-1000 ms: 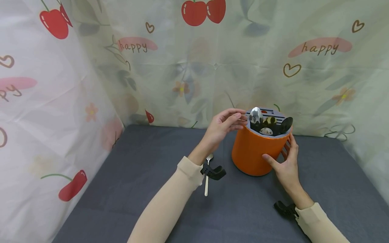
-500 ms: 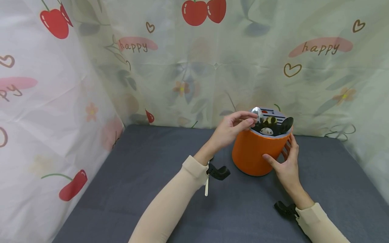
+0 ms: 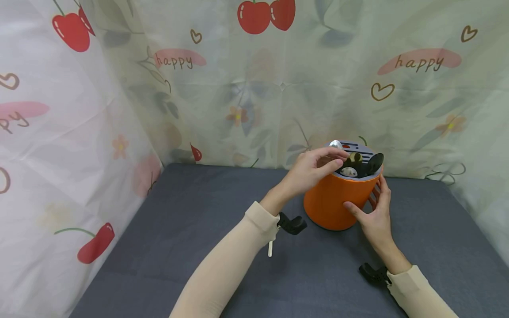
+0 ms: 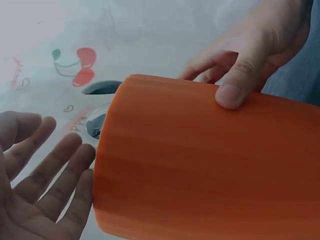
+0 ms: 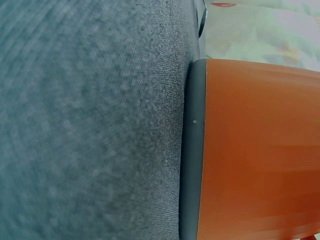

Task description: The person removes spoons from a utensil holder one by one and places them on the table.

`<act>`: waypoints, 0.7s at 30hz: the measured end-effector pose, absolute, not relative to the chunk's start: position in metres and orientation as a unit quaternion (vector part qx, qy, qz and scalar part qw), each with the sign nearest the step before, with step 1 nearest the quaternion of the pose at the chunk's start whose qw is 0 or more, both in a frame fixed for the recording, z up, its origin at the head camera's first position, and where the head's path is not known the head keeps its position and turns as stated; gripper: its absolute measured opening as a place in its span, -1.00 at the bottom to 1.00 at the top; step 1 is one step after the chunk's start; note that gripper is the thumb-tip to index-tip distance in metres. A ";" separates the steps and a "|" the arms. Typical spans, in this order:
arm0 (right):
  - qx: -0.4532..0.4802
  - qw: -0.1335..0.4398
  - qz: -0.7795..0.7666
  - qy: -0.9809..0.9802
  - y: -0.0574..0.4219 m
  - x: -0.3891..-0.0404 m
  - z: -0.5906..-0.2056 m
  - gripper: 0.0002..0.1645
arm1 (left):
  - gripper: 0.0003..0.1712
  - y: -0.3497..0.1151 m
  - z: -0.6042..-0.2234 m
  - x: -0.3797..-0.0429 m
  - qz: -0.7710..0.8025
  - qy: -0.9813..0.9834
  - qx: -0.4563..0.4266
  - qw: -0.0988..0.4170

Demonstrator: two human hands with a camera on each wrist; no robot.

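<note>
An orange utensil holder (image 3: 332,203) with a grey slotted top stands upright on the cloth. Out of its opening poke several utensil heads, among them a shiny spoon (image 3: 336,144) and a dark spoon (image 3: 375,163). Over the left part of the rim is my left hand (image 3: 308,171), its fingers loosely bent and apart; in the left wrist view (image 4: 47,175) they hold nothing, and whether one touches the rim cannot be told. My right hand (image 3: 375,218) grips the holder's right side, thumb in front and fingers (image 4: 210,62) round the far side.
A slim spoon lies on the dark grey tablecloth (image 3: 199,212), mostly behind the left sleeve; only its handle end (image 3: 270,248) shows. A patterned curtain (image 3: 222,106) hangs behind and to the left. A thin cord loop (image 3: 445,172) is at the back right.
My left hand has moved to the right, from the rim's left edge to over the opening, now covering part of the shiny spoon. The right hand and holder have stayed put.
</note>
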State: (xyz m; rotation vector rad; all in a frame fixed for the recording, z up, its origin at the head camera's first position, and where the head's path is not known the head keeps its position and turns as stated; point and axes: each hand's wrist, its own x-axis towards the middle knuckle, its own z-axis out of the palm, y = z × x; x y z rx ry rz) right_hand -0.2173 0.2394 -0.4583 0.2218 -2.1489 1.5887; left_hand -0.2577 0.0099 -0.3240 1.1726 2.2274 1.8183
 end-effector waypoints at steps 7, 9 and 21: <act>0.085 0.227 0.575 -0.782 0.239 -0.216 -0.458 0.27 | -0.62 0.018 -0.321 -0.259 0.526 0.749 0.400 0.044; 0.086 0.227 0.575 -0.782 0.240 -0.217 -0.458 0.28 | -0.63 0.019 -0.320 -0.260 0.505 0.762 0.403 0.044; 0.083 0.226 0.576 -0.781 0.241 -0.219 -0.459 0.30 | -0.62 0.021 -0.317 -0.259 0.416 0.803 0.427 0.021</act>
